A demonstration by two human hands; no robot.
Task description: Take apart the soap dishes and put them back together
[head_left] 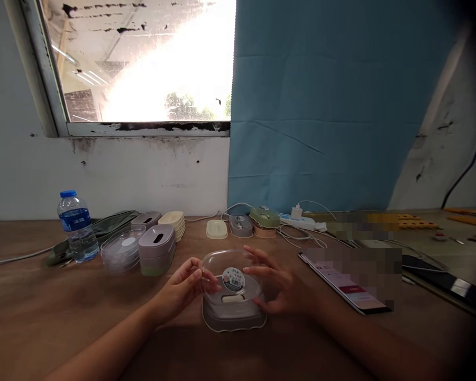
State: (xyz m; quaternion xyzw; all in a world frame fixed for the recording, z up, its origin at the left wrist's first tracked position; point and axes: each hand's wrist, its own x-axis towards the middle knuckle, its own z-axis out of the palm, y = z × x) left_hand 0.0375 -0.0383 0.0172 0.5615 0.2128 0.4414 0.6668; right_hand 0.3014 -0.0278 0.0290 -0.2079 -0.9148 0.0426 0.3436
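Observation:
A clear plastic cover (216,259) with a round printed label (233,279) is tilted up between my hands, over a grey-mauve box (234,318) with a slot in its top. The box stands on the brown table, with a thin pale wavy rim at its base. My left hand (186,286) pinches the cover's left edge, fingertips showing through the plastic. On the right side, my right hand (277,283) holds the cover with its fingers spread along the edge and the thumb lower down. Motion blurs the right hand slightly.
To the left stand a water bottle (77,227), stacked clear covers (121,251), grey boxes (157,251) and cream lids (172,225). Farther back are a cream lid (217,229), covered boxes (240,226) and a power strip (301,221). A phone (345,283) lies at right.

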